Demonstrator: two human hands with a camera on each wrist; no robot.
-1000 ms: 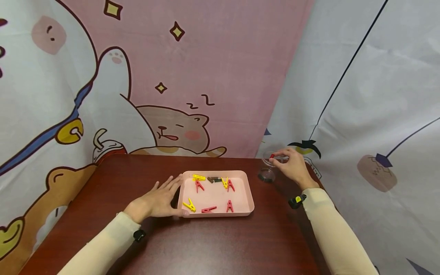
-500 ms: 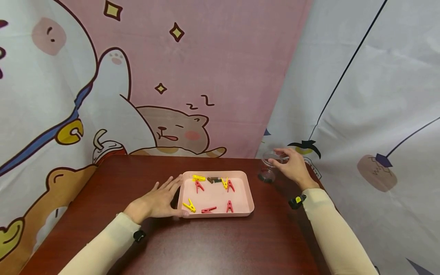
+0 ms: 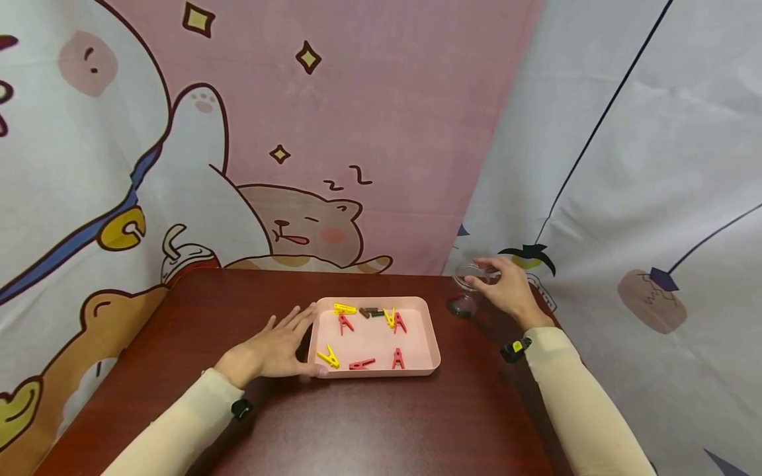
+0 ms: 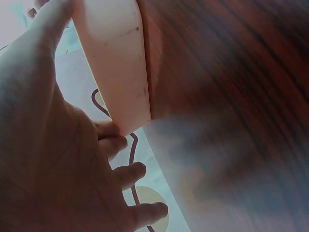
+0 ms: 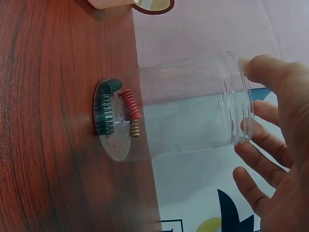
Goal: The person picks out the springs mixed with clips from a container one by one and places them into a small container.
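My left hand (image 3: 270, 347) rests against the left end of a pink tray (image 3: 369, 373), fingers spread and the thumb at the near corner. The left wrist view shows this hand (image 4: 63, 130) beside the tray's side wall (image 4: 120, 63). My right hand (image 3: 506, 291) is at the mouth of a clear jar (image 3: 470, 271), upright on the table. Close up, the thumb and fingers of the right hand (image 5: 285, 130) lie loosely about the jar's threaded rim (image 5: 234, 96), with nothing between them. Inside at the bottom are green springs (image 5: 105, 113), a red spring (image 5: 130, 104) and a brown spring (image 5: 134, 128).
Dark springs (image 3: 374, 311) lie near the tray's far side. Several red clothespins (image 3: 398, 357) and yellow clothespins (image 3: 328, 356) lie around them in the tray. A printed cloth (image 3: 381, 132) hangs behind the brown table (image 3: 381, 423).
The red spring in my right fingers at the jar's mouth was let go and now lies at the jar's bottom. The left hand and tray stay put.
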